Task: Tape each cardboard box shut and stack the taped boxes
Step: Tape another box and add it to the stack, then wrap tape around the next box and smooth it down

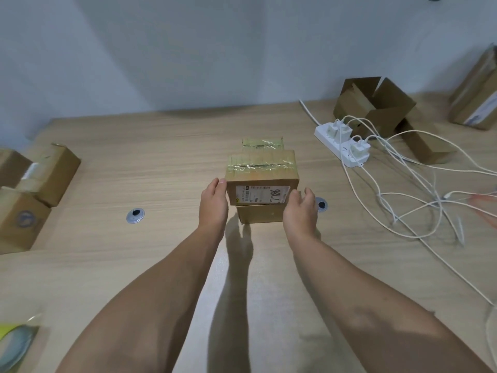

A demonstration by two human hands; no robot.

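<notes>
- Table (161, 162): wood-grain surface; it carries everything listed below, and both hands work over its middle.
- Cables (419, 184): white, loosely tangled, lying well to the right of the grip.
- Open boxes (376, 103): untaped cardboard with flaps up, beyond the grip and to its right. A further carton (476, 98) stands at the far right edge.
- Side boxes (53, 170): a cardboard group well to the left of the grip, at the table edge.
- Top box (262, 170): the task item, located between the two hands. Clear tape covers its upper seam, and a white label (263, 195) faces the person.
- Lower box (259, 214): directly under the top box, resting on the table, with its front face set slightly back.
- Taped surface (263, 143): visible just past the far edge of the top box. It cannot be told whether this is the lower box or a separate one.
- Left hand (213, 203): fingers straight, lying flat against the left side of the top box, with the thumb tip at the upper corner.
- Right hand (300, 211): fingers relaxed, just beside the right side of the top box. Contact cannot be confirmed. The grip is as wide as the box.
- Power strip (344, 146): white with plugs inserted, beyond and to the right of the grip.
- Grommets: one (135, 216) to the left of the grip, one (322, 204) just beside the right hand.
</notes>
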